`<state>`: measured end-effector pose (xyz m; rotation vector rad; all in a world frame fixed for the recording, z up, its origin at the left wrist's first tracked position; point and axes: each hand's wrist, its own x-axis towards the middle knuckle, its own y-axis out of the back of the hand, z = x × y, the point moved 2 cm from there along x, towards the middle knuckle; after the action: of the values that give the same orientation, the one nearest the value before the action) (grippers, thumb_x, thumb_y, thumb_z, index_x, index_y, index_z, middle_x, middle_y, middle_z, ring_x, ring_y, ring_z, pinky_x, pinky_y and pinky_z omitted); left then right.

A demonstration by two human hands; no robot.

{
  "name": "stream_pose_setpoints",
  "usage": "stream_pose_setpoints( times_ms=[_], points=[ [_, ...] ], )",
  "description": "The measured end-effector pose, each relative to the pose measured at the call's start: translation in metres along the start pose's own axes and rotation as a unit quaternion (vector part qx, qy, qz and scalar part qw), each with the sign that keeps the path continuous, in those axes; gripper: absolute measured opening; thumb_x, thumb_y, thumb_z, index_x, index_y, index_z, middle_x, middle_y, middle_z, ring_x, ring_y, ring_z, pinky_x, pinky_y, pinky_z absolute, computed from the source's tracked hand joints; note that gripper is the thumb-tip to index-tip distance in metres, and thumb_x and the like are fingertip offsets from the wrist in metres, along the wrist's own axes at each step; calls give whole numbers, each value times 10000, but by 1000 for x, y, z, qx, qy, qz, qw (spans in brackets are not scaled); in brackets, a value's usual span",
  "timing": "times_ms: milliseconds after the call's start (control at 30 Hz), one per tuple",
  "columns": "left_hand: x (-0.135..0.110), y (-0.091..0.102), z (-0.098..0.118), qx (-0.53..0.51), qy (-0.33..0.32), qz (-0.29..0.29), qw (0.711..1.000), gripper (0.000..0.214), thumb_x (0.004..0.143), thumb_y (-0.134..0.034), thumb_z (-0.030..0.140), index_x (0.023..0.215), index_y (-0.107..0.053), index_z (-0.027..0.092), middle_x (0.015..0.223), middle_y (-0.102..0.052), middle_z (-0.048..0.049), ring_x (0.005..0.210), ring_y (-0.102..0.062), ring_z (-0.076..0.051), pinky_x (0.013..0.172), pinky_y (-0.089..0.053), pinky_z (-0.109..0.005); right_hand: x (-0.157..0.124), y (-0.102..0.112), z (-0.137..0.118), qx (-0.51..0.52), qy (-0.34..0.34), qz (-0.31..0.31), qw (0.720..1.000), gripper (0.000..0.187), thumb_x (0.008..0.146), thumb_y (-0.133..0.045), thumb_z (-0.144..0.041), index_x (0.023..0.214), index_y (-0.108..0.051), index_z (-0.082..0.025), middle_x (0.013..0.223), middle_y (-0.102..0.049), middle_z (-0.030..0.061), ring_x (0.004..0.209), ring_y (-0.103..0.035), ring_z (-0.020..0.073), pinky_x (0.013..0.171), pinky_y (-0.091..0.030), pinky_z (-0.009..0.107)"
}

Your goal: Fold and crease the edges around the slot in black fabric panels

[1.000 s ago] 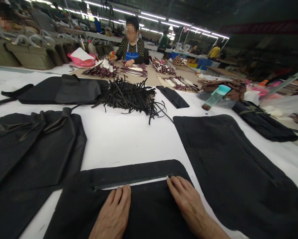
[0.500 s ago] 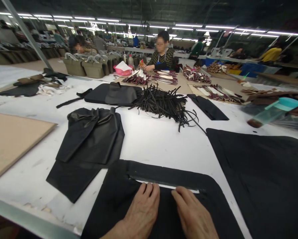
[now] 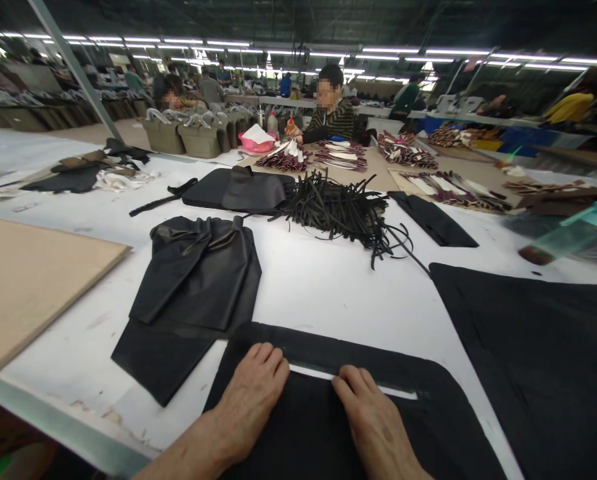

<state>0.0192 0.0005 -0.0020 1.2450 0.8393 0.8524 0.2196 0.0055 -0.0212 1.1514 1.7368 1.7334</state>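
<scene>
A black leather-like panel [image 3: 303, 427] with rounded corners lies flat at the table's near edge. Along its top runs a long narrow slot, and a white strip [image 3: 311, 372] shows in it. My left hand [image 3: 251, 400] has its fingers curled together on the lower edge of the slot, at its left end. Close to the slot's middle, my right hand [image 3: 376, 417] pinches the same edge, thumb and fingertips pressed on the black material. The undersides of the fingers are hidden.
Folded black pieces [image 3: 193, 287] lie to the left, beside a tan board [image 3: 38, 280]. A heap of black strips [image 3: 336, 210] sits farther back. Another large black panel [image 3: 538, 347] and a teal-lidded jug [image 3: 573, 233] are at right. Across the table a co-worker [image 3: 336, 110] handles small pieces.
My left hand has slid left along the slot edge to its left end. My right hand stays near the slot's middle, a little farther left along it. The view has shifted slightly left.
</scene>
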Motion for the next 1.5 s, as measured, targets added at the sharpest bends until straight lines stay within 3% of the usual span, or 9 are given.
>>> stream_pose_setpoints(
  times_ms=[133, 333, 500, 733, 900, 1033, 1233, 1400, 1500],
  points=[
    [-1, 8, -14, -75, 34, -10, 997, 244, 812, -423, 33, 896, -569, 211, 983, -570, -7, 923, -480, -170, 875, -412, -321, 6, 6, -6, -31, 3, 0, 1000, 283, 756, -413, 33, 846, -549, -199, 866, -563, 65, 754, -512, 226, 635, -465, 339],
    [-4, -2, -13, -96, 15, 22, 995, 376, 788, -391, -32, 1027, -549, 211, 1053, -542, -9, 972, -473, -155, 911, -408, -295, 24, 4, -26, 23, 1, 3, 1000, 286, 772, -441, 20, 888, -566, -209, 853, -557, 52, 743, -499, 208, 636, -447, 321],
    [-10, -6, -11, -63, -31, 46, 996, 273, 816, -443, 34, 1025, -553, 172, 1031, -559, -38, 943, -493, -172, 876, -441, -305, 35, -10, -42, 67, 28, -4, 997, 209, 812, -496, -30, 913, -572, -196, 841, -551, 38, 750, -500, 195, 645, -460, 306],
    [-14, -12, -11, 26, -123, 101, 987, 228, 828, -424, 18, 995, -563, 90, 909, -582, -70, 829, -520, -183, 775, -488, -319, 28, -16, -43, 46, 104, 15, 993, 272, 861, -422, -48, 1092, -549, -116, 938, -577, 90, 817, -509, 210, 698, -469, 320],
    [-15, -11, -13, -15, -146, 148, 978, 224, 868, -367, 50, 926, -576, 106, 846, -591, -65, 812, -544, -179, 749, -507, -310, 32, -18, -47, -5, 99, -2, 995, 309, 822, -535, -84, 1126, -537, -140, 910, -573, 63, 776, -499, 203, 673, -448, 330],
    [-18, -11, -19, -46, -137, 160, 976, 225, 906, -353, 129, 899, -578, 122, 810, -603, -52, 783, -558, -170, 730, -522, -293, 37, -17, -52, -53, 100, -26, 993, 417, 796, -602, -141, 1196, -495, -193, 928, -564, 51, 788, -492, 213, 674, -422, 347],
    [-25, -9, -32, -181, -74, 188, 962, 277, 916, -335, 143, 844, -601, 164, 856, -643, -37, 822, -574, -152, 758, -520, -265, 44, -12, -57, -64, 95, -51, 992, 438, 818, -560, -141, 1236, -468, -234, 928, -572, 57, 803, -499, 219, 680, -400, 356],
    [-26, -11, -33, -178, -50, 190, 964, 258, 888, -361, 99, 846, -605, 171, 843, -650, -35, 828, -590, -163, 743, -526, -264, 48, -15, -64, -69, 88, -62, 992, 463, 800, -572, -132, 1241, -467, -228, 921, -572, 66, 810, -510, 236, 667, -400, 381],
    [-27, -12, -29, -131, -32, 183, 974, 295, 841, -361, 40, 976, -595, 157, 952, -659, -62, 900, -597, -182, 786, -531, -284, 46, -18, -64, -63, 85, -51, 993, 447, 807, -571, -140, 1236, -471, -216, 928, -570, 70, 820, -508, 231, 675, -405, 378]
  ],
)
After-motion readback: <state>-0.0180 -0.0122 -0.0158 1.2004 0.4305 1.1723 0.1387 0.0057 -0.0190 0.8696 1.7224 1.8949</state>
